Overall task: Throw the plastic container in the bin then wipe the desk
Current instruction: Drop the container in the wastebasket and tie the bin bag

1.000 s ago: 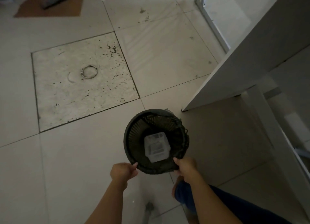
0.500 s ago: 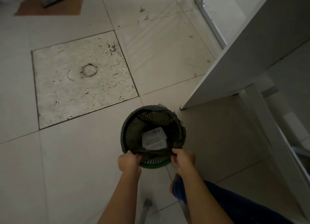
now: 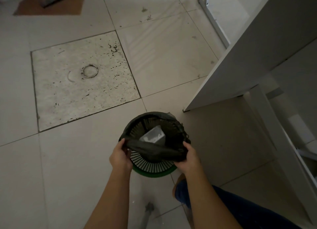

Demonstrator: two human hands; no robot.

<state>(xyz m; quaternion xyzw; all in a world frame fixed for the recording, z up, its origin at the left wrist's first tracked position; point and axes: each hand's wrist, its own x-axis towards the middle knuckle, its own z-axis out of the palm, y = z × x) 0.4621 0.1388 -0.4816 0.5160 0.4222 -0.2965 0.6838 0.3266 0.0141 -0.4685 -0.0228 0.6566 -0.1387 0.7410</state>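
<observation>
A round green slatted bin (image 3: 152, 169) stands on the tiled floor, lined with a black bin bag (image 3: 154, 150). The clear plastic container (image 3: 153, 137) lies inside the bag, partly hidden by the bag's near fold. My left hand (image 3: 120, 157) grips the bag's near edge on the left. My right hand (image 3: 187, 157) grips the same edge on the right. The near part of the bag is pulled off the rim toward the bin's middle, so the green rim and its slats show.
A white desk panel (image 3: 240, 62) and its white leg (image 3: 267, 124) stand right of the bin. A speckled floor hatch (image 3: 82, 79) with a ring lies far left. Brown cardboard (image 3: 49, 5) is at the top left. My blue trouser leg (image 3: 240, 210) is lower right.
Both hands took hold of the bag's near edge and pulled it off the rim toward the bin's middle, uncovering the green slatted rim. The container is now partly covered.
</observation>
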